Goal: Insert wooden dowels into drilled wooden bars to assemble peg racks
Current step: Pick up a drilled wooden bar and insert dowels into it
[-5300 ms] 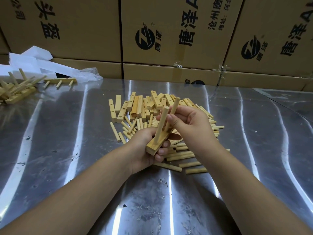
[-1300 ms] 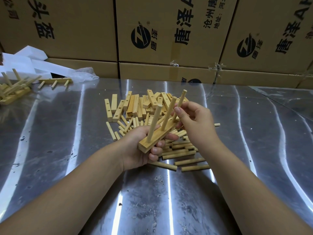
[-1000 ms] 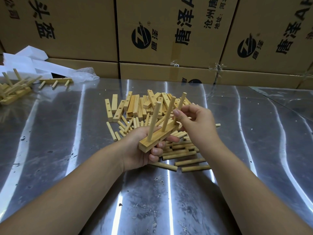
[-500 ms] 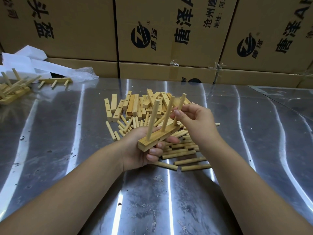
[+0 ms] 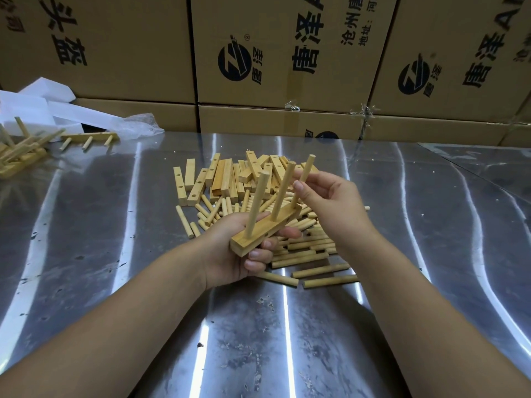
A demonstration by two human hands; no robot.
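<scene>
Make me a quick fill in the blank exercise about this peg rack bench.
The left hand grips a drilled bar with ___ dowels rising from it.
The right hand pinches the farthest ___.
Loose parts lie on a shiny ___ table.
Behind it stand ___ boxes.
Answers: three, dowel, metal, cardboard.

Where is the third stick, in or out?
In, seemingly: third dowel stands at the bar's far end, right hand pinching it; depth hidden.
</scene>
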